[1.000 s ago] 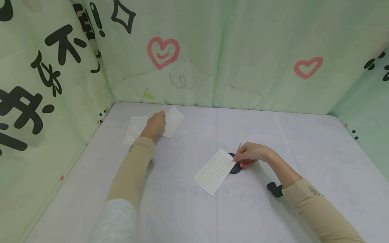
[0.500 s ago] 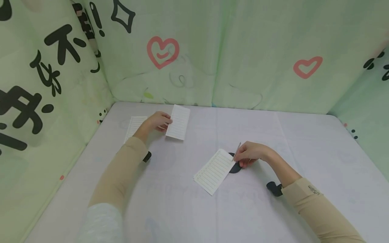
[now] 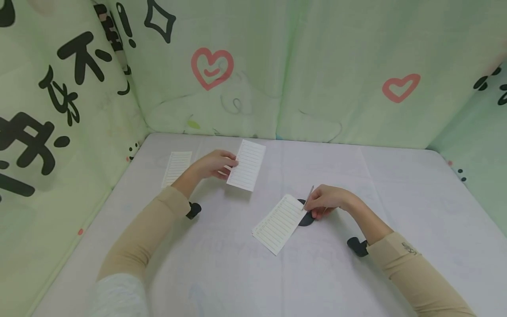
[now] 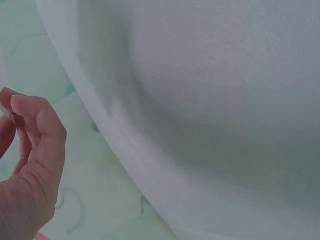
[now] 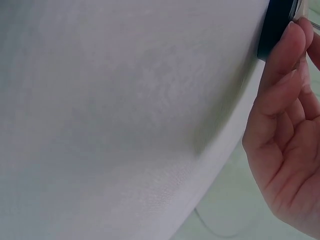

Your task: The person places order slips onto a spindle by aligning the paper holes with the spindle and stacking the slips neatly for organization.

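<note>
My left hand point(image 3: 217, 164) pinches a white lined paper card point(image 3: 247, 165) by its left edge, above the table's far side. In the left wrist view only the hand point(image 4: 37, 145) and a sliver of paper at its fingertips show. My right hand point(image 3: 328, 200) pinches the thin metal rod of a paper spike point(image 3: 306, 220), whose round black base rests on the table. A small stack of lined cards point(image 3: 277, 226) lies with its upper right corner over that base, right at the rod. In the right wrist view the dark base point(image 5: 275, 30) stands beside the fingertips.
Another lined card point(image 3: 177, 167) lies at the far left of the white table point(image 3: 336, 277), partly behind the left forearm. Black wrist-camera mounts point(image 3: 358, 246) jut from both wrists. Pale green printed curtains point(image 3: 336, 79) enclose the back and sides.
My left hand has lifted the card and brought it rightward and a little nearer, turning its lined face to view. The right hand and the spike have stayed in place.
</note>
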Demonstrator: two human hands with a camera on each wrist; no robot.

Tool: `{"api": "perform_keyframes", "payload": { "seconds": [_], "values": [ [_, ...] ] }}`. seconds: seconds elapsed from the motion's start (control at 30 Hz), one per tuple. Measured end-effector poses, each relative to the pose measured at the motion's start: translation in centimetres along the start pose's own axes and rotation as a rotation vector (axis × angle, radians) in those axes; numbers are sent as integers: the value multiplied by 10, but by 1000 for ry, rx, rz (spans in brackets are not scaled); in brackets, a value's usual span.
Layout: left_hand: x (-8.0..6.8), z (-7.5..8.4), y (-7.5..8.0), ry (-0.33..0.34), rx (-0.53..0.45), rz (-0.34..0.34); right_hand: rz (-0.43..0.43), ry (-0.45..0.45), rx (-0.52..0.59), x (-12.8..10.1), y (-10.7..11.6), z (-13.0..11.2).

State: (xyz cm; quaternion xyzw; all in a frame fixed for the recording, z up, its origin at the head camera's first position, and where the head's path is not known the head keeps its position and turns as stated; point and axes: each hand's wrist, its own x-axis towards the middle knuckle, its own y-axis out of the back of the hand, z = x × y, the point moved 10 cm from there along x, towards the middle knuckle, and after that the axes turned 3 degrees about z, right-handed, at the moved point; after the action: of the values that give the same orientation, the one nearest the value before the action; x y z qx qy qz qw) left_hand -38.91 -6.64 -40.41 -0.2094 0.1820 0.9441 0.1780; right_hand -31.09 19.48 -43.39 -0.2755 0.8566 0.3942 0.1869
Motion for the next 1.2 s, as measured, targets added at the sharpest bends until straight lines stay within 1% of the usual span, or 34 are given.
{"api": "perform_keyframes", "payload": {
  "seconds": [0.1, 0.23, 0.37, 0.47, 0.6, 0.7, 0.8, 0.97, 1.07, 1.2],
  "values": [
    [-5, 4, -7, -13, -21, -22, 2, -12, -4, -1, 0, 0],
    [-11, 8, -15, -10, -46, -27, 4, -33, -8, -2, 0, 2],
    [-18, 13, -22, -7, -50, -26, 8, -29, -44, -5, 3, 1],
    [-22, 17, -26, -12, -46, -30, 19, -15, -75, -9, 9, -2],
    [-28, 25, -31, -21, -36, -43, 44, 5, -55, -18, 22, -8],
    [-34, 32, -35, -31, -34, -53, 68, 42, 10, -28, 35, -15],
    [-41, 39, -40, -41, -31, -65, 107, 91, 97, -38, 50, -24],
    [-55, 49, -53, -64, -17, -102, 183, 175, 288, -52, 70, -42],
    [-59, 52, -63, -80, -3, -130, 183, 211, 407, -57, 74, -50],
    [-65, 56, -76, -99, 34, -167, 166, 232, 488, -63, 74, -59]
  ]
}}
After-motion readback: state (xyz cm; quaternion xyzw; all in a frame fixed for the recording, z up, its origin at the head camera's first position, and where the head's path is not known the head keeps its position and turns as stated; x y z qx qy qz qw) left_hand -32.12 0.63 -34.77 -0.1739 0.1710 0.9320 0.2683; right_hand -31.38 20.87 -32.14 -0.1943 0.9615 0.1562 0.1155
